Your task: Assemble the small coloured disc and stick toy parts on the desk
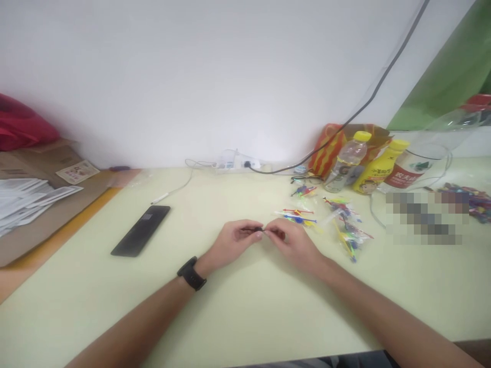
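Note:
My left hand [237, 240], with a black watch [192, 273] on its wrist, is closed in a pinch over the middle of the table [245, 317]. Between its thumb and fingers shows a small dark piece [259, 230], too small to name. My right hand [289, 240] meets it there, thumb and forefinger pinched at the same dark piece. Just beyond the right hand lie small plastic bags of colourful plastic parts [345, 230], with red and blue arrow-shaped sticks [299, 219] beside them.
At left lies a black phone [141, 231], near a white cable [159, 198] and cardboard with papers [34, 202]. A power strip [238, 162] sits against the wall. Bottles, including a yellow one [379, 168], stand back right by a red-yellow bag [326, 148]. Colourful pieces [479, 204] lie far right.

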The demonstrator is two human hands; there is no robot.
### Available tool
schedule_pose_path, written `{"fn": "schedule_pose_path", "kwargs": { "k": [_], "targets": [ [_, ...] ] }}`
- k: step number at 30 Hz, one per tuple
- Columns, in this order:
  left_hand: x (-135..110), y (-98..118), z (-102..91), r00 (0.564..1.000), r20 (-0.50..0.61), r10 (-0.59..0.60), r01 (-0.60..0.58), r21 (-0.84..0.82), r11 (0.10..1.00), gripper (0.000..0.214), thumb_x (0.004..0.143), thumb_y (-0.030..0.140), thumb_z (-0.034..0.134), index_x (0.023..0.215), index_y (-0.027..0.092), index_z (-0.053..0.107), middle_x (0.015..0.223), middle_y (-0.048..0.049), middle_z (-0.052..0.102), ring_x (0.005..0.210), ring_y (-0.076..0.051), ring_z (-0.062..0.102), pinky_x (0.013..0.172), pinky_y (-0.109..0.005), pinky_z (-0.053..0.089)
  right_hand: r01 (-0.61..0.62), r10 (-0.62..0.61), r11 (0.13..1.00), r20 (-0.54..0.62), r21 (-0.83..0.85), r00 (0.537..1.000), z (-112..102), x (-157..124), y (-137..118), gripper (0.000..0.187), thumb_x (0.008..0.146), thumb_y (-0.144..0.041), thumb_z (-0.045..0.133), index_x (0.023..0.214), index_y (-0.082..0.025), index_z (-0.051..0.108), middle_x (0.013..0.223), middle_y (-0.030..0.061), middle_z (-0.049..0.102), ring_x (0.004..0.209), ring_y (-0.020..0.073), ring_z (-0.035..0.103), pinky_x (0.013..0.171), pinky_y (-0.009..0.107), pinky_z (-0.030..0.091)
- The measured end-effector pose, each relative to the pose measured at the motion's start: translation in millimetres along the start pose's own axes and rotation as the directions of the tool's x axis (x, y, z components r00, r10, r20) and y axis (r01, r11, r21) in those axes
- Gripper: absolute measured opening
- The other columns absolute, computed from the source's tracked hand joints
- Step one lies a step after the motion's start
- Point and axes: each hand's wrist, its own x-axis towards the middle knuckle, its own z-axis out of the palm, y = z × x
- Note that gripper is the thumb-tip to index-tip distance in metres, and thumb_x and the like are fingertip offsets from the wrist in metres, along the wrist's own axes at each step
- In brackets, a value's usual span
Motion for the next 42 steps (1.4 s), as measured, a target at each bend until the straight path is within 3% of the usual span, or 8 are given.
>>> {"fn": "schedule_pose_path", "kwargs": {
  "k": [10,18,26,31,36,40,42],
  "targets": [
    [0.9,-0.1,-3.0,0.998,0.006,-0.061,0.061,-0.121,0.991,0.037,0.085,0.037,0.081,0.114,0.015,0.076,0.113,-0.0122,0.077,0.099,-0.025,0.074,0.094,-0.040,0.060,0.193,-0.192,0.981,-0.071,0.001,0.979,-4.5,1.3,-0.2,0.020,0.101,-0.027,0.055,0.097,-0.024,0.075,0.088,0.0073,0.069,0.079,0.0203,0.064,0.072,0.035,0.051],
    [0.3,5.1,-4.8,0.988,0.093,-0.123,0.139,-0.200,0.970,0.036,0.086,0.040,0.080,0.110,0.014,0.077,0.104,-0.0117,0.079,0.090,-0.024,0.076,0.088,-0.039,0.063,0.229,-0.231,0.973,-0.077,-0.035,0.970,-4.5,0.1,1.3,0.024,0.102,-0.027,0.054,0.097,-0.026,0.077,0.089,0.0080,0.071,0.079,0.0205,0.065,0.072,0.036,0.052],
    [2.5,6.0,-6.1,0.990,0.080,-0.117,0.129,-0.166,0.978,0.034,0.086,0.042,0.079,0.106,0.014,0.077,0.100,-0.0112,0.079,0.087,-0.024,0.077,0.086,-0.037,0.063,0.288,-0.292,0.953,-0.026,-0.094,0.956,-6.9,0.0,0.2,0.027,0.103,-0.023,0.052,0.095,-0.026,0.078,0.089,0.0079,0.068,0.081,0.0198,0.064,0.072,0.035,0.051],
    [1.7,4.4,-6.2,0.996,0.032,-0.088,0.092,-0.172,0.981,0.031,0.085,0.039,0.081,0.103,0.014,0.077,0.098,-0.0102,0.079,0.089,-0.025,0.077,0.086,-0.037,0.063,0.220,-0.220,0.975,-0.017,0.001,0.975,-6.4,0.6,-2.0,0.020,0.101,-0.028,0.056,0.098,-0.025,0.076,0.092,0.0079,0.069,0.082,0.0199,0.065,0.071,0.034,0.052],
    [0.7,3.9,-8.4,0.996,-0.069,-0.058,0.051,-0.105,0.993,0.024,0.080,0.035,0.084,0.089,0.015,0.076,0.082,-0.0067,0.078,0.078,-0.021,0.075,0.076,-0.032,0.061,0.042,-0.043,0.996,0.017,0.082,0.999,-7.9,3.8,-6.4,0.020,0.099,-0.032,0.060,0.091,-0.023,0.075,0.085,0.0064,0.070,0.077,0.0193,0.063,0.065,0.032,0.049],
    [0.2,3.9,-6.2,0.994,-0.101,-0.036,0.028,-0.077,0.997,0.025,0.081,0.036,0.084,0.090,0.015,0.075,0.085,-0.0066,0.078,0.081,-0.021,0.074,0.076,-0.032,0.059,-0.092,0.082,0.979,0.061,0.184,0.995,-8.0,5.8,-4.6,0.018,0.097,-0.035,0.062,0.095,-0.021,0.074,0.090,0.0069,0.072,0.080,0.0203,0.065,0.066,0.031,0.049],
    [0.1,3.4,-5.1,0.997,-0.067,-0.028,0.020,-0.114,0.993,0.024,0.083,0.035,0.082,0.091,0.015,0.074,0.091,-0.0080,0.078,0.086,-0.021,0.074,0.080,-0.033,0.059,-0.125,0.112,0.964,0.069,0.236,0.991,-7.9,6.5,-2.1,0.019,0.097,-0.036,0.062,0.098,-0.020,0.073,0.091,0.0070,0.072,0.082,0.0204,0.065,0.068,0.032,0.051]
  ]
}}
